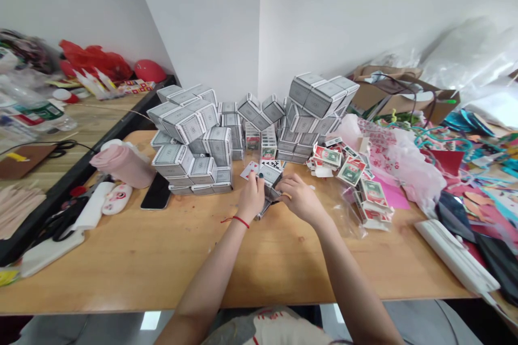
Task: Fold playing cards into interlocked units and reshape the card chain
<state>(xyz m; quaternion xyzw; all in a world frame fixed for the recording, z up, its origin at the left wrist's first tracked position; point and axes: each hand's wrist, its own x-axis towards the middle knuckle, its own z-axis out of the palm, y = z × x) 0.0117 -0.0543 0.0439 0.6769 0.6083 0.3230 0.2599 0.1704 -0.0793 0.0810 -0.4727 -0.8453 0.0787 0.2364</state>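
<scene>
Both hands meet at the middle of the wooden table (162,259). My left hand (251,195), with a red string on the wrist, and my right hand (300,198) are closed on a small grey card box (272,194) between them. Loose playing cards (270,171) lie just behind the hands. A wall of stacked grey card boxes (190,145) rises behind on the left, and another stack (319,102) on the right. Red and green card packs (352,170) lie scattered to the right of my right hand.
A black phone (157,193), a pink roll (125,164) and white items with scissors (60,223) lie at the left. Pink plastic bags (400,164), coloured paper scraps (477,172) and white strips (453,253) crowd the right. A side table (48,135) holds bottles and red bags.
</scene>
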